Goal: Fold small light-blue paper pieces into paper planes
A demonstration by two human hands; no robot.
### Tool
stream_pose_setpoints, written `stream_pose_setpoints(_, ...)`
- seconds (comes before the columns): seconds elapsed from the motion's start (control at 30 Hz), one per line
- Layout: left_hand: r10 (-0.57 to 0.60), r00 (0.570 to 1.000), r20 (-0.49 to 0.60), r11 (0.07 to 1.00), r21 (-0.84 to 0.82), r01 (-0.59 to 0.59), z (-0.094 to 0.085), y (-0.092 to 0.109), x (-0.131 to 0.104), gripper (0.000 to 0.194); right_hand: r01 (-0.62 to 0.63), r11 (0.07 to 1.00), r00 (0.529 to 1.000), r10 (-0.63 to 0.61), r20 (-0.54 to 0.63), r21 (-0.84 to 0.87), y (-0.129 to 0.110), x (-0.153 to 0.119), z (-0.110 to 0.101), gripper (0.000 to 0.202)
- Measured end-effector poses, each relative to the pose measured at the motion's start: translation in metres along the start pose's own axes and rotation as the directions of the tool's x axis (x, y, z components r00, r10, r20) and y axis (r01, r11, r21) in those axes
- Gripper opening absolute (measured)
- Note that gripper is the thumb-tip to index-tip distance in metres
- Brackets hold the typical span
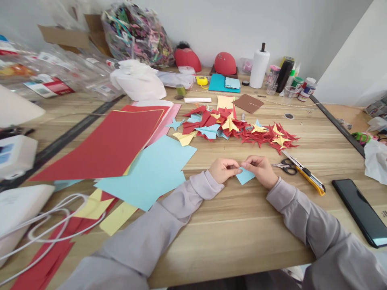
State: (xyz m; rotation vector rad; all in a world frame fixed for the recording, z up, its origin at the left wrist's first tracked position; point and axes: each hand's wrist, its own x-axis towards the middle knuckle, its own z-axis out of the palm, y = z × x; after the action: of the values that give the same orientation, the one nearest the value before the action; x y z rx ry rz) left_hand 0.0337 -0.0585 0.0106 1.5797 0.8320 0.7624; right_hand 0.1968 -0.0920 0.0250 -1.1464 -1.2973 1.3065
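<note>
"Pinching that small blue paper [245,176], your left hand [225,170] is gripping one side of its upper edge and your right hand [260,170] is gripping the other, thumbs and fingers closing tightly on it."

"And which step are you working through?"

"By the look of it, you're making a crease; your fingers are covering that edge, so the fold isn't showing clearly. The lower corner is pointing toward you, just below the grip."

"So what is the next move asking of you?"

"Probably it's calling for steadying with one hand while you're lining up the edges and pressing the crease flat with the other."

"Anything lying near your grip?"

"Scissors [284,165] are lying just right of your right hand, with a utility knife [312,180] stretching alongside them. A pile of folded paper shapes [208,119] is sitting past your hands, and large blue sheets [148,169] are spreading out to the left of your grip."
</note>
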Motion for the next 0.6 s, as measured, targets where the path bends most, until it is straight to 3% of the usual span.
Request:
stream_pose_setpoints(0.17,-0.022,0.999,0.034,0.999,-0.033,0.023,0.0003,0.0006,-0.0001,0.026,-0.107,0.990,0.994,0.106,0.014,0.090,-0.0019,-0.0003,-0.0012,0.039)
stream_pose_setpoints(0.37,0.030,0.999,-0.021,1.000,0.002,-0.030,0.0010,-0.0014,-0.0010,0.025,-0.014,0.999,0.998,0.016,-0.066,0.031,0.0012,0.0008,-0.0005,0.039)
stream_pose_setpoints(0.6,0.165,0.986,0.009,0.975,0.146,-0.165,0.0047,0.0066,-0.0032,0.025,0.064,0.988,0.997,-0.070,-0.040,-0.143,0.0060,0.0007,0.0011,0.040)
